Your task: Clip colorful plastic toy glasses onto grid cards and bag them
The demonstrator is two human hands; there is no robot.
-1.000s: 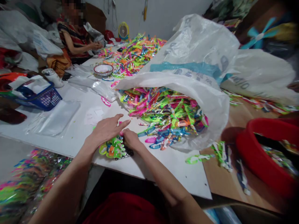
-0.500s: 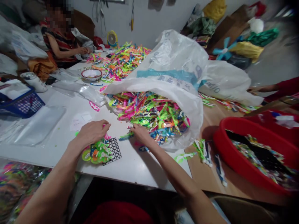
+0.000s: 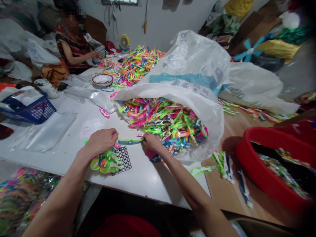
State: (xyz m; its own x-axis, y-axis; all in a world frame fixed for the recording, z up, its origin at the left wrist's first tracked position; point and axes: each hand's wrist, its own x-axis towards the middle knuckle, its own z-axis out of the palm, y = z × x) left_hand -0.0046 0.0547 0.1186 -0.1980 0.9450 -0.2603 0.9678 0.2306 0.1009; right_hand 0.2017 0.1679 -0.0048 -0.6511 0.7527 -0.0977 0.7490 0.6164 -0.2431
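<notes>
My left hand (image 3: pixel 103 141) is closed, fingers pinched round a pink plastic piece (image 3: pixel 116 144) of which only bits show. Beneath that hand a bunch of green, orange and yellow plastic pieces (image 3: pixel 108 160) lies on a black lattice rack (image 3: pixel 125 159) near the table's front edge. My right hand (image 3: pixel 151 142) pinches one end of a blue-green strip (image 3: pixel 130 142), which reaches left toward my left fingertips. A short pink-and-white stick (image 3: pixel 140 135) juts out beside the right fingertips. Right behind lies a heap of colourful plastic strips (image 3: pixel 168 121) in the mouth of a white sack (image 3: pixel 217 128).
A red tub (image 3: pixel 249 158) stands on cardboard at the right, near loose strips (image 3: pixel 223 166). At the left are a blue basket (image 3: pixel 40 110) and clear plastic bags (image 3: pixel 55 131). Farther back are a bowl (image 3: pixel 102 80), another heap (image 3: pixel 138 65) and a seated person (image 3: pixel 74 54).
The blue-green strip has been drawn out leftward and now lies straighter between my hands. The whole view has shifted, so things appear farther right. My left hand stays over the rack.
</notes>
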